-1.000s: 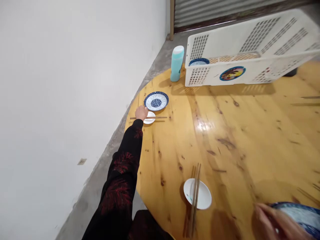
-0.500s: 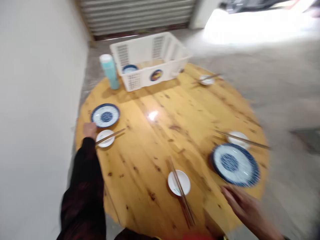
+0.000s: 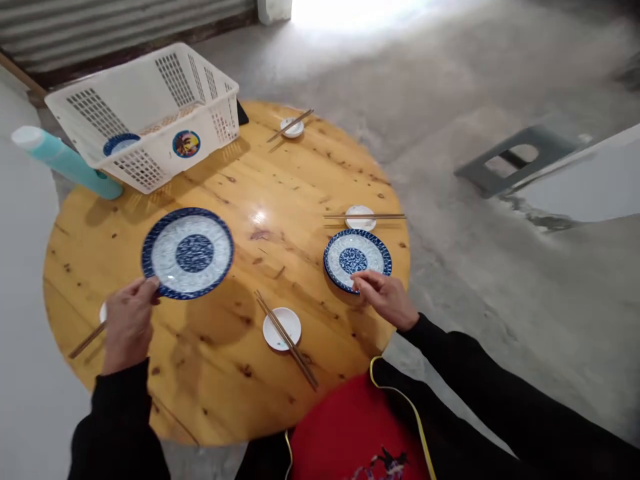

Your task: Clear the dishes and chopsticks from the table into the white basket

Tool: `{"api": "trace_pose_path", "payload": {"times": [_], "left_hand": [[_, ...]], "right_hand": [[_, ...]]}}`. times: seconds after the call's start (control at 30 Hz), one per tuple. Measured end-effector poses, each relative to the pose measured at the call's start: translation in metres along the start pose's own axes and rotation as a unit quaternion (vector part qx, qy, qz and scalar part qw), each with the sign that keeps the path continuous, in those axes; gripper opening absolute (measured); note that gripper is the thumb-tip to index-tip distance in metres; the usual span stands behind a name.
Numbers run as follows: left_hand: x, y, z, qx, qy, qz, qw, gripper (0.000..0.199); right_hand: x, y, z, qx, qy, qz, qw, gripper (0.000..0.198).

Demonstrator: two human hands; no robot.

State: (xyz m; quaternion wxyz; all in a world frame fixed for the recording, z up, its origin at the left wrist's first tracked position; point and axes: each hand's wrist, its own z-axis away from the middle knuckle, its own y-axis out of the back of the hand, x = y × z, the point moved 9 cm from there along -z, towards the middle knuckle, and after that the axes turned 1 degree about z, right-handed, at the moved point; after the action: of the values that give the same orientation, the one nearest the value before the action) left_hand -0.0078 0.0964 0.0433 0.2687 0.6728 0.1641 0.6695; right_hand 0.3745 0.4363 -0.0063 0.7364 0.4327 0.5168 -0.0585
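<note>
My left hand [image 3: 131,319] pinches the near-left rim of a blue-and-white plate [image 3: 195,253]. That plate is raised above the wooden table, its shadow falling below. My right hand [image 3: 387,298] is over the near-right rim of another blue-and-white plate [image 3: 353,259], which sits on the table. Its fingers are loosely curled, thumb and forefinger a little apart; whether they touch the rim is unclear. Between my hands lies a small white dish [image 3: 282,329] with chopsticks [image 3: 290,343] across it. Behind my left hand another small dish [image 3: 103,312] is mostly hidden, with chopsticks [image 3: 87,340] beside it.
At the back left of the round table [image 3: 280,180] stands a white plastic basket [image 3: 145,150] with a blue-rimmed dish [image 3: 120,143] inside. A turquoise bottle [image 3: 75,163] leans beside it. More small dishes [image 3: 292,127] with chopsticks lie along the far and right edges.
My left hand has lifted the left plate off the table and brought it inward. My right hand has moved onto the right plate's edge. The view has swung to the right.
</note>
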Motion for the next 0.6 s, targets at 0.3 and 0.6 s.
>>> {"api": "trace_pose_path", "payload": {"times": [0.3, 0.6], "left_hand": [[0.083, -0.160, 0.187, -0.178, 0.009, 0.051, 0.983, 0.034], [0.095, -0.269, 0.275, -0.172, 0.032, -0.003, 0.985, 0.038]], "right_hand": [[0.035, 0.048, -0.032, -0.128, 0.031, -0.141, 0.981, 0.045], [0.091, 0.094, -0.054, -0.060, 0.106, 0.035, 0.992, 0.034]]}}
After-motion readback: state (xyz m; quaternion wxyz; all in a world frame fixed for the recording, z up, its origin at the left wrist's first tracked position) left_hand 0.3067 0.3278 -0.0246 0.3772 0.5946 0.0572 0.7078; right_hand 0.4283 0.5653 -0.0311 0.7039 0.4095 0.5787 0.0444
